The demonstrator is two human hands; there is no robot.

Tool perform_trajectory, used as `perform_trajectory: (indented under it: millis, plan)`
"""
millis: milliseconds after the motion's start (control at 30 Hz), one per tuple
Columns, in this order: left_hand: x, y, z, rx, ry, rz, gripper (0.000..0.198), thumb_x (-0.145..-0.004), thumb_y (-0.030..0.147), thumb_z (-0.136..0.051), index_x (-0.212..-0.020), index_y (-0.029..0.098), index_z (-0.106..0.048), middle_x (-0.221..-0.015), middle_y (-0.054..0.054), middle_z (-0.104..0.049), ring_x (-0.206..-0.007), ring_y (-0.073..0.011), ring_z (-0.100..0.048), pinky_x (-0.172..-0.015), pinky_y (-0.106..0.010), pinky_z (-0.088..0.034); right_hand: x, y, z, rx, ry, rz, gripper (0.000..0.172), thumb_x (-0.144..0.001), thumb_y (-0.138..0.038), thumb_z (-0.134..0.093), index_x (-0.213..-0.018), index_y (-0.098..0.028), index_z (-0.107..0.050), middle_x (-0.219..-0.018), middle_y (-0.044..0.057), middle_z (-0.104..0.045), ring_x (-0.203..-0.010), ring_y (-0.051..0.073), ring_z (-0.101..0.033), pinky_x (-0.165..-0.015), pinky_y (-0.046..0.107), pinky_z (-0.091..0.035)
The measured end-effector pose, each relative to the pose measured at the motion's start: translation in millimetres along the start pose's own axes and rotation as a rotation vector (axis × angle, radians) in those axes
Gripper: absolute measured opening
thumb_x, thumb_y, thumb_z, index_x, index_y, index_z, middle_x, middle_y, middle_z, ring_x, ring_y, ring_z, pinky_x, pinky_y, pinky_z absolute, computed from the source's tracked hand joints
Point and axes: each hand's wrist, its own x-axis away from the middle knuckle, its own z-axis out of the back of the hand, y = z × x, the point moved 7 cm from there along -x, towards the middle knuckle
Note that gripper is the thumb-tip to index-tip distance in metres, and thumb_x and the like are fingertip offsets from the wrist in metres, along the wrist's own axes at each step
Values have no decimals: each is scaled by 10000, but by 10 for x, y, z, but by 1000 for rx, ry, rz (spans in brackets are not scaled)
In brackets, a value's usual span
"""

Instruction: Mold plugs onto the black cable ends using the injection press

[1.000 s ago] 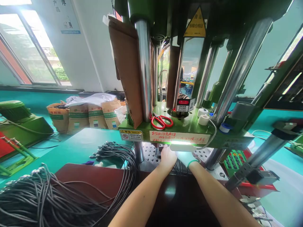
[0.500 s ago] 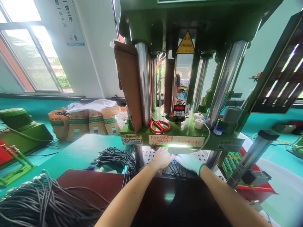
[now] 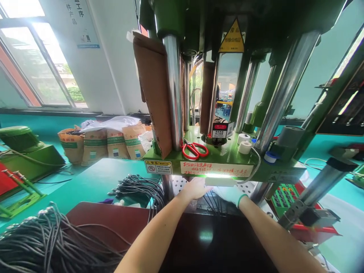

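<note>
Both hands reach under the green press [image 3: 159,157] at its lower opening. My left hand [image 3: 195,189] is bare and lies just left of several dark cables [image 3: 213,204] hanging out over the front edge. My right hand [image 3: 229,194] wears a white glove with a green cuff and sits right of the same cables. The white lamp bar [image 3: 220,182] and the press edge cover most of the fingers of both hands, so what they grip cannot be seen. Behind the cables, part of a metal mould [image 3: 201,208] shows.
Red-handled scissors [image 3: 195,151] and white tape rolls [image 3: 244,147] rest on the press ledge. A big cable bundle [image 3: 48,242] lies at the lower left, a smaller cable bundle [image 3: 139,189] beyond it. A red bin [image 3: 318,231] stands at right.
The camera view has shifted slightly closer to the press. Both hands stay low at the opening beside the cables, with only small movement.
</note>
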Motion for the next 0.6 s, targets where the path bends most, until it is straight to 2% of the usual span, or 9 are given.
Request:
perform_trajectory:
  millis: [67, 167, 300, 433, 600]
  plan:
    - [14, -13, 19, -3, 1, 2, 468, -851, 508, -316, -1137, 218, -546, -1180, -82, -582, -1112, -224, -503, -917, -358, -380, 22, 29, 36, 6, -10, -13, 298, -864, -257, -390, -742, -209, -657, -756, 37, -694, -777, 178, -609, -786, 283, -416]
    - [76, -65, 47, -5, -2, -5, 485, -842, 500, -347, -1206, 213, -492, -1217, -86, -555, -1134, -227, -484, -939, -362, -363, 138, 98, 112, 10, -18, -23, 257, -848, -230, -411, -831, -220, -667, -814, 35, -701, -798, 175, -620, -785, 288, -428]
    - [141, -155, 44, 1, -7, 5, 476, -830, 471, -400, -1228, 220, -473, -1233, -77, -539, -1120, -217, -492, -936, -332, -363, 255, 202, 149, 6, -20, -72, 264, -842, -302, -429, -918, -222, -669, -872, 51, -702, -810, 187, -635, -758, 295, -455]
    - [119, -181, 24, 8, 2, 30, 443, -843, 457, -378, -1203, 228, -496, -1212, -71, -556, -1088, -208, -516, -918, -319, -375, 228, 228, 117, -16, -33, -104, 257, -831, -270, -437, -916, -261, -679, -840, 24, -711, -819, 193, -642, -762, 302, -468]
    - [71, -157, 59, 5, 35, 64, 427, -846, 462, -367, -1162, 222, -526, -1159, -69, -593, -1056, -208, -539, -902, -321, -394, 174, 226, 180, -27, -12, -136, 243, -839, -245, -452, -878, -253, -691, -834, 43, -712, -888, 213, -623, -783, 312, -464]
